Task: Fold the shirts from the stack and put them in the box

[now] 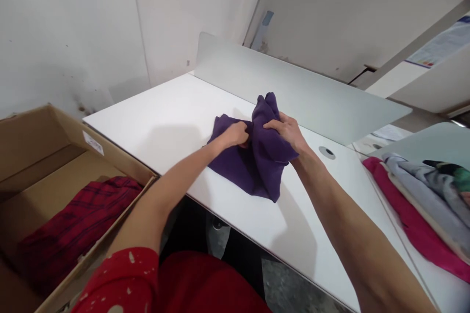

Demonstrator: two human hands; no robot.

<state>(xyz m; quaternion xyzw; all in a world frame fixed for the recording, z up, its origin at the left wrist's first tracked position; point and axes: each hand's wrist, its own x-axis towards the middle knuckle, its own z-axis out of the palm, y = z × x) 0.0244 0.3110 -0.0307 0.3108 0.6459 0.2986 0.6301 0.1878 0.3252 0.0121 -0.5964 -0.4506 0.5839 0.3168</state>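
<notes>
A purple garment (235, 171), partly folded, lies on the white table (165, 117) in front of me. Its right part is lifted and bunched upright. My right hand (288, 132) grips that raised part, thumb on the near face and the other fingers behind the cloth. My left hand (237, 134) is closed at the fold in the middle of the garment, pinching the cloth there, with its fingertips partly hidden. What kind of garment it is cannot be made out.
On the left stands an open cardboard box (106, 149) with a red checked garment (84, 220) inside. A pile of folded clothes (422, 215) lies at the right. A frosted divider (293, 93) runs along the table's back edge, near a round cable hole (326, 152).
</notes>
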